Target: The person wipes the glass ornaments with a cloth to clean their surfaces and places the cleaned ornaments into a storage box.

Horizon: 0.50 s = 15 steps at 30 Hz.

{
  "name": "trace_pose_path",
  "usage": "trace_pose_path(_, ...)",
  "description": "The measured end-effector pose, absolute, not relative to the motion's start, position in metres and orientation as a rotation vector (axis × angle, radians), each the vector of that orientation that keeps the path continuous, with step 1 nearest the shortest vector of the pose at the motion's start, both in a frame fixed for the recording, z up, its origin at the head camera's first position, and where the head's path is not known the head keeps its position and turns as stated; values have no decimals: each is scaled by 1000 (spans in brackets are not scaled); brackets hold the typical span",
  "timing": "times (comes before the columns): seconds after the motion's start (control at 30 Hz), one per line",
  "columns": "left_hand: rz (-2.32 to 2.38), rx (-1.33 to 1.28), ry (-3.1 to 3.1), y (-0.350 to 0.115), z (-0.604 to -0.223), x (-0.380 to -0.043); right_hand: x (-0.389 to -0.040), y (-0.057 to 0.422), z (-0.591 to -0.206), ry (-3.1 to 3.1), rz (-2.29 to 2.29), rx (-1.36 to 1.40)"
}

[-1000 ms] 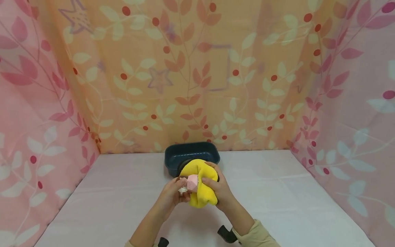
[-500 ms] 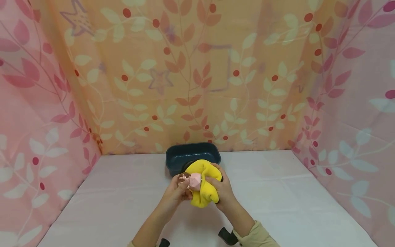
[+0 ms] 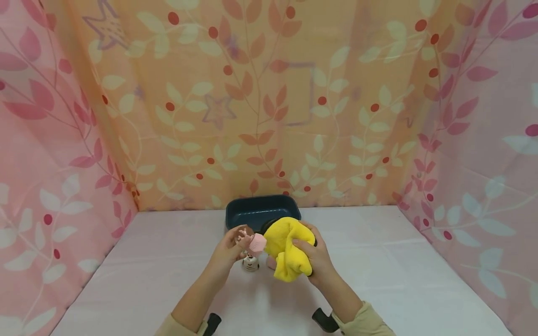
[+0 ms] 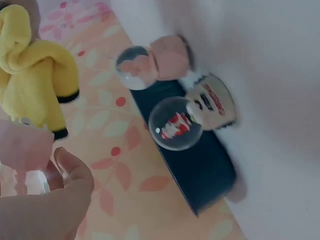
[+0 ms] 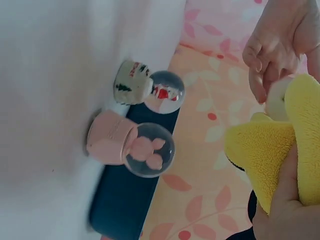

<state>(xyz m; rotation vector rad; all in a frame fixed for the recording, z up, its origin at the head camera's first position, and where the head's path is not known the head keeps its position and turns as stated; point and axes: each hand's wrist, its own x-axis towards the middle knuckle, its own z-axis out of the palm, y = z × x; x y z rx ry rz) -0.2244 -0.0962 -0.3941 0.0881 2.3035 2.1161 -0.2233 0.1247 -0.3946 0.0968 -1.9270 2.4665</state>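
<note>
My left hand [image 3: 227,251], curled round a snow globe [image 3: 258,244], should steady it for gentle wiping; my right hand [image 3: 319,255] grips a yellow cloth [image 3: 286,236].

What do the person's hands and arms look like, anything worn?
Left hand and right hand are bare, no gloves. Beige sleeves end on the forearms. A dark, rounded piece shows beside each cuff. No cables visible.

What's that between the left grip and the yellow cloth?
The head view shows a pink base there, on the snow globe in the left grip, facing the yellow cloth.
</note>
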Motion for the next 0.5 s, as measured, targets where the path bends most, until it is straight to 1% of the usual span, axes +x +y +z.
trace_pose_path(0.17,2109,77,2293,-108,-392,-242,-225,135,-394,-1931,2447,71)
trace_pose_path(0.37,2116,-3,2318,-120,-395,-266,-225,146,-398,-1958,2419,42)
trace_pose_path(0.5,2126,4,2354,-123,-395,-278,-224,152,-401,-1963,2418,-4)
